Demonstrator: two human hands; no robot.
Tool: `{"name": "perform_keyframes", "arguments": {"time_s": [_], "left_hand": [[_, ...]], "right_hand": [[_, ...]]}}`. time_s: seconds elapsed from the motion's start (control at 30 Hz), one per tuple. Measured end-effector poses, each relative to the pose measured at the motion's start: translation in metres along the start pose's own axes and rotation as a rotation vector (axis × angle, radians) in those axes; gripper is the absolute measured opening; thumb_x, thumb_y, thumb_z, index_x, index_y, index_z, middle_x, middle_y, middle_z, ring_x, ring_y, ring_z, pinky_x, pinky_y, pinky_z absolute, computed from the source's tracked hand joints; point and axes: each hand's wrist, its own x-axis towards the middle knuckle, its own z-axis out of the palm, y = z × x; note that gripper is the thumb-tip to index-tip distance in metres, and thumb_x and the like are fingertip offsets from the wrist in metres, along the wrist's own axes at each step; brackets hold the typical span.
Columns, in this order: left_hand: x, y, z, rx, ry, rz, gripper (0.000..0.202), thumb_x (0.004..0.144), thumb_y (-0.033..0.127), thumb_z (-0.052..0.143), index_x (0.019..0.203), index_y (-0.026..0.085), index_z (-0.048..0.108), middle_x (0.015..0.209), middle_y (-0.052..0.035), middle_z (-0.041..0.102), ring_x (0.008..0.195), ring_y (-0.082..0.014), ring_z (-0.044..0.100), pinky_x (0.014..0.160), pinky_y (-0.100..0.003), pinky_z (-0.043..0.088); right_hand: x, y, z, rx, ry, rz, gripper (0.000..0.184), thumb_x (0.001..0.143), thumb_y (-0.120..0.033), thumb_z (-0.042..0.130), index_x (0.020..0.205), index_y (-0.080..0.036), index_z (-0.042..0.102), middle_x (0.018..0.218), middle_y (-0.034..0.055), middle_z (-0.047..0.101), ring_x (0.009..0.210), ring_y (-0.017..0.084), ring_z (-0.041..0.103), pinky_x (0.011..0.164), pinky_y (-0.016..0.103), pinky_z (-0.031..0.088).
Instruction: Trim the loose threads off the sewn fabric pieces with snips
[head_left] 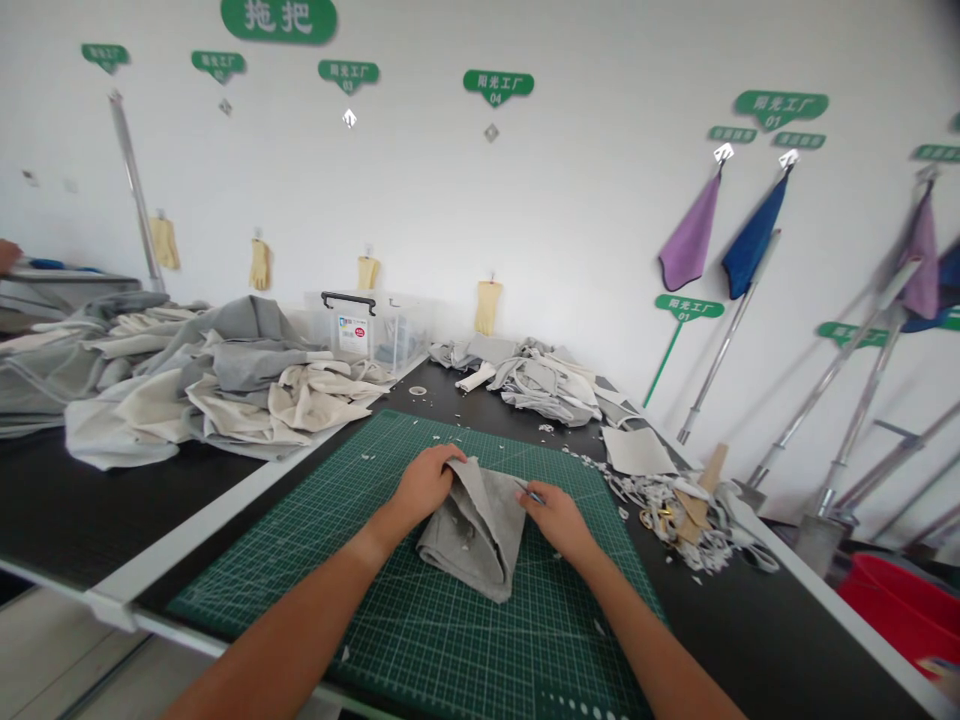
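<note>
Head view: left hand pinches the top edge of a folded grey cloth, fingers closed on it. Right hand closed around a slim tool, type unclear, tip at the cloth's upper right edge. Whether right fingers also touch cloth: can't tell. Cloth sits between the two hands, hanging down from the left grip, over the green cutting mat; contact with mat unclear. Fold gapes between the grips, pale bits on it. Mat lies under both hands, grid printed, scraps scattered. Right of right grip: heap of trimmings on black table, pale flat sheet just beyond it. Ahead of both grips, past mat's far edge: pile of grey pieces, white ring to its left. Left of left grip: big fabric heap, clear plastic box behind. Far right of right grip: red bucket, cut off by frame.
</note>
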Motion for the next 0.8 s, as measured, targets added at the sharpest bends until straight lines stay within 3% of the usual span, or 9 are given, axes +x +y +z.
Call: {"name": "perform_keyframes", "arguments": {"time_s": [0.23,0.37,0.47,0.57,0.7,0.8], "left_hand": [[0.001,-0.002,-0.003,-0.006,0.058,-0.069,0.034,0.083,0.011,0.048,0.100,0.026,0.073,0.107,-0.0027,0.074,0.105,-0.0231,0.064,0.098,-0.033,0.045],[0.000,-0.011,-0.007,0.033,0.111,-0.261,0.025,0.088,0.020,0.051,0.099,0.026,0.072,0.105,-0.0032,0.075,0.096,-0.0239,0.065,0.082,-0.031,0.045],[-0.001,-0.018,-0.008,0.097,0.066,-0.370,0.021,0.088,0.023,0.054,0.099,0.027,0.071,0.096,-0.0041,0.074,0.086,-0.0235,0.064,0.076,-0.030,0.043],[-0.001,-0.020,-0.006,0.189,0.001,-0.254,0.025,0.084,0.016,0.055,0.099,0.026,0.072,0.094,-0.0063,0.071,0.089,-0.0239,0.062,0.084,-0.032,0.042],[-0.003,-0.008,-0.001,0.205,-0.066,0.019,0.048,0.080,0.004,0.049,0.111,0.033,0.072,0.113,-0.0058,0.068,0.104,-0.0254,0.058,0.097,-0.038,0.040],[-0.004,0.004,-0.002,0.127,-0.126,0.170,0.054,0.077,0.002,0.050,0.115,0.035,0.073,0.126,-0.0028,0.065,0.112,-0.0250,0.056,0.105,-0.040,0.038]], "right_hand": [[0.002,0.007,-0.003,0.042,0.028,0.033,0.036,0.090,-0.047,0.050,0.067,-0.021,0.056,0.066,-0.0011,0.058,0.067,0.018,0.053,0.062,0.026,0.030],[0.006,0.019,-0.008,0.055,0.115,0.105,0.035,0.089,-0.048,0.048,0.069,-0.021,0.058,0.069,0.0007,0.061,0.071,0.019,0.055,0.063,0.027,0.031],[0.009,0.031,-0.014,0.051,0.165,0.195,0.039,0.089,-0.051,0.046,0.067,-0.021,0.058,0.069,0.0017,0.062,0.072,0.020,0.056,0.062,0.027,0.032],[0.012,0.042,-0.019,0.049,0.174,0.263,0.041,0.088,-0.053,0.046,0.065,-0.021,0.058,0.066,0.0025,0.061,0.069,0.020,0.056,0.060,0.027,0.031],[0.015,0.049,-0.025,0.052,0.114,0.288,0.041,0.085,-0.052,0.050,0.061,-0.020,0.059,0.061,0.0024,0.059,0.064,0.019,0.055,0.057,0.027,0.029],[0.015,0.052,-0.029,0.070,0.028,0.296,0.040,0.081,-0.052,0.058,0.057,-0.020,0.057,0.055,0.0007,0.055,0.060,0.017,0.053,0.055,0.026,0.027]]}}
